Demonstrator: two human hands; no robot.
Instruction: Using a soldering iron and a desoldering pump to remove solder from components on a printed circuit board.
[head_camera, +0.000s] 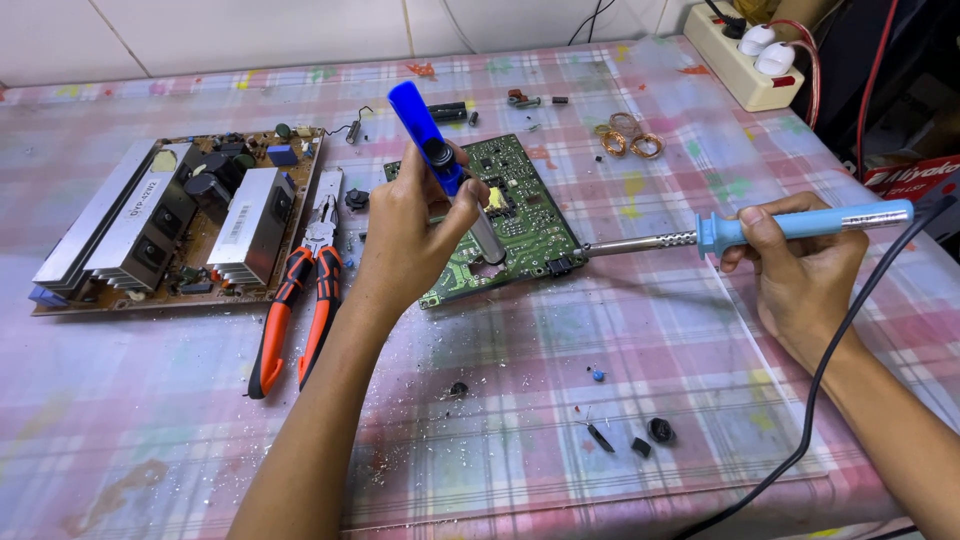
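My left hand grips a blue desoldering pump, tilted with its metal tip down on a green circuit board in the middle of the table. My right hand holds a soldering iron by its light blue handle. The iron's metal shaft points left and its tip meets the board's right edge. A black cable runs from the iron past my right forearm.
A larger brown board with silver heat sinks lies at left, with orange-handled pliers beside it. Copper wire coils, small loose components and a cream power strip sit on the plaid tablecloth.
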